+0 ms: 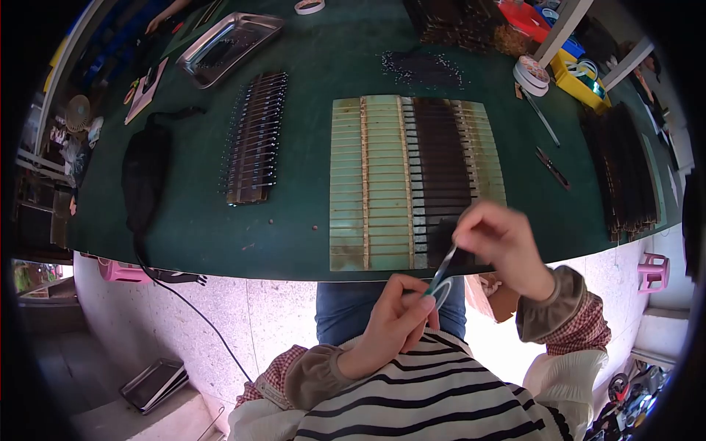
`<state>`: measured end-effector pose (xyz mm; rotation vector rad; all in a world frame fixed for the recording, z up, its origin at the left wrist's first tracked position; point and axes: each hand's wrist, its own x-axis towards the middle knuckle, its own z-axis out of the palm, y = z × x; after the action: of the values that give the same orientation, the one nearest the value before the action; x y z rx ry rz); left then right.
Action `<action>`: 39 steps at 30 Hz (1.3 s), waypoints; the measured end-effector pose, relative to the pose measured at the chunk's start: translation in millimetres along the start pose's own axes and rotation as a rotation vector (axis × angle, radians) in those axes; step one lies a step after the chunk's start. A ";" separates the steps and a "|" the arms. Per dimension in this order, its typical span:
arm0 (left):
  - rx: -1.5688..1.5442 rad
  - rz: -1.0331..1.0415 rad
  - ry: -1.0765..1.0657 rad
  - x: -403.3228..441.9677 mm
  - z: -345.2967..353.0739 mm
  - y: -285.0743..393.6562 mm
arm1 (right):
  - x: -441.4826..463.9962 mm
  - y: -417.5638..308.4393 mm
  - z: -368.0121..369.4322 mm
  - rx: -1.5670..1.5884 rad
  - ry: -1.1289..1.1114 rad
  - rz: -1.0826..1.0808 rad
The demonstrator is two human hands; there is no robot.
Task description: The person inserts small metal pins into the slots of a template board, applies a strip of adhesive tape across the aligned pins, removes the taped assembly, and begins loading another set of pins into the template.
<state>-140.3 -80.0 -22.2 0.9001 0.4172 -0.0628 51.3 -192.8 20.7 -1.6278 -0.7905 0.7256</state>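
Note:
My left hand (pixel 396 317) is closed on a small roll of tape (pixel 443 292) with a green and white ring, just off the table's front edge. A narrow strip of tape (pixel 446 262) runs up from the roll to my right hand (pixel 501 239), whose pinched fingers grip its end. Below and beside my right hand lies a pale green slatted board (pixel 386 198) with upright tape-like bands. Dark thin strips (pixel 441 154) lie side by side across its right half. The right hand partly covers the board's lower right corner.
On the green table (pixel 294 235) are a bundle of dark strips (pixel 256 140), a metal tray (pixel 228 48), a black pouch (pixel 148 169) with a cord, a cutter (pixel 553 169), tape rolls (pixel 531 76) and a yellow basket (pixel 581 81). Dark stacks (pixel 621 176) stand at the right edge.

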 end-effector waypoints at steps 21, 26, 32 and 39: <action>0.275 0.052 -0.505 -6.8 -44.3 -35.1 | 225.8 63.0 -58.4 -0.538 0.105 -0.320; 0.312 0.041 -0.490 -6.7 -46.7 -33.1 | 226.5 65.6 -55.0 -0.579 0.108 -0.357; 0.297 -0.022 -0.509 -4.8 -46.4 -31.1 | 225.6 62.9 -55.2 -0.638 0.093 -0.369; 0.332 -0.014 -0.530 -0.6 -46.0 -32.4 | 214.1 61.5 -57.4 -0.898 0.029 -0.708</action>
<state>-163.2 -64.9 -71.3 1.1615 -0.0872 -0.3835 229.8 -61.1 -39.9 -1.9013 -1.7021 -0.2170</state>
